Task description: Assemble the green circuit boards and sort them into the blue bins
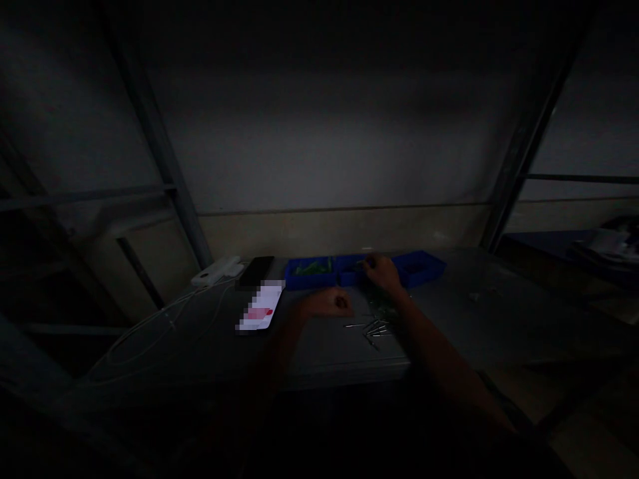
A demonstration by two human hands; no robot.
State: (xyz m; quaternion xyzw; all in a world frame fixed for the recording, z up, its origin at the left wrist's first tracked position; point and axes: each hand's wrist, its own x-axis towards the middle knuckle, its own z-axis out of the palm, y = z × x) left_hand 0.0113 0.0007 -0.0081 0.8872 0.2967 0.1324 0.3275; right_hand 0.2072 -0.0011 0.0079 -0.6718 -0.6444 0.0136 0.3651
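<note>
My left hand (pixel 330 303) rests on the table with its fingers curled closed; what they hold, if anything, is too dark to make out. Over the middle blue bin (pixel 345 275) is my right hand (pixel 383 273), its fingers pinched together on something too small to name. The left blue bin (pixel 294 283) has green pieces (pixel 313 267) in it. To the right stands another blue bin (pixel 428 269), its contents lost in the dark. Several thin metal pins (pixel 377 327) lie loose on the table between my forearms.
A lit phone (pixel 264 306) lies left of my left hand, with a dark flat object (pixel 256 270) behind it. A white power strip (pixel 216 271) and pale cables (pixel 150 318) are on the table's left side. Small bits (pixel 474 297) lie on the right. Metal posts (pixel 172 173) flank the table.
</note>
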